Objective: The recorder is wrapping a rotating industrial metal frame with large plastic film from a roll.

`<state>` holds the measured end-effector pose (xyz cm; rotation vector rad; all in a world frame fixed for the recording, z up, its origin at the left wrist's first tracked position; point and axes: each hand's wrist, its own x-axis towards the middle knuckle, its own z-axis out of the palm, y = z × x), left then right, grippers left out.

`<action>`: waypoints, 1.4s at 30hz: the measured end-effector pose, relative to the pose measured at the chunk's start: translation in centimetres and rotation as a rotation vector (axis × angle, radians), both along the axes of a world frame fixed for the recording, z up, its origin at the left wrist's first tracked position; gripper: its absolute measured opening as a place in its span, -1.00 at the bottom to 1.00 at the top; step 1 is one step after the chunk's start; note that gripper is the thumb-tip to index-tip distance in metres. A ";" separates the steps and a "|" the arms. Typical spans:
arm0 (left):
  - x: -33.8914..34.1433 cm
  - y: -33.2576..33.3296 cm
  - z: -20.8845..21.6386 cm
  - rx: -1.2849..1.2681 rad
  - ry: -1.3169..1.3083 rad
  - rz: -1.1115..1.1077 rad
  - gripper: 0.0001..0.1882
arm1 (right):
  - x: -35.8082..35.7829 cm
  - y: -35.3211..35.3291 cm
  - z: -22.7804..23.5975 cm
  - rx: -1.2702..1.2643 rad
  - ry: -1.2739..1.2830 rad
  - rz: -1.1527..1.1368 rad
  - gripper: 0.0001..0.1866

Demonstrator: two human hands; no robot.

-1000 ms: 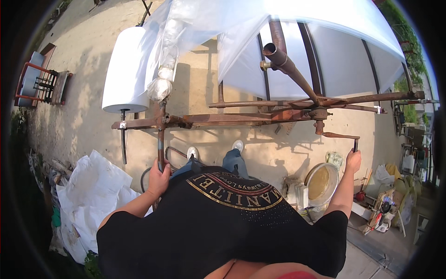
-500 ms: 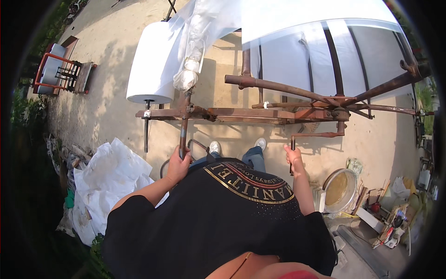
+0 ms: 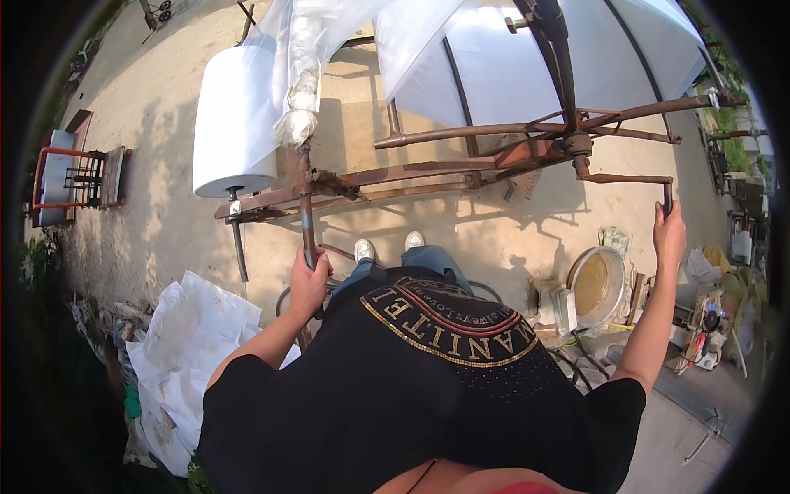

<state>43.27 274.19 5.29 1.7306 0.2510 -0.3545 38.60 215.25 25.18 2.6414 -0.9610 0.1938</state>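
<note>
My left hand (image 3: pixel 309 282) is closed round the lower end of a rusty metal bar (image 3: pixel 308 218), whose far part is wrapped in bunched clear film (image 3: pixel 298 115). My right hand (image 3: pixel 670 235) grips the upright handle of a rusty crank (image 3: pixel 629 179), with that arm stretched out to the right. The crank joins the hub of a rusty reel frame (image 3: pixel 576 136) with several spokes. Translucent plastic sheet (image 3: pixel 494 70) stretches over the reel's far side. Left of the film-wrapped bar, a large white roll (image 3: pixel 234 123) sits on a dark metal rod (image 3: pixel 239 247).
Crumpled white sheeting (image 3: pixel 185 337) lies at the left. An orange-framed cart (image 3: pixel 82 177) stands farther left. A round metal basin (image 3: pixel 597 284) and assorted clutter (image 3: pixel 708 317) are at the right. The rusty base beam (image 3: pixel 420 171) crosses in front of my feet.
The crank handle and my right hand have swung out to the right and away from my body. The reel's spokes have turned. My left hand still holds the bar; the view has shifted somewhat.
</note>
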 end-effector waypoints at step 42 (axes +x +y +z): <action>-1.2 -2.7 2.9 1.187 0.068 0.141 -0.76 | -5.2 -4.1 -1.6 1.279 -0.372 0.086 -0.50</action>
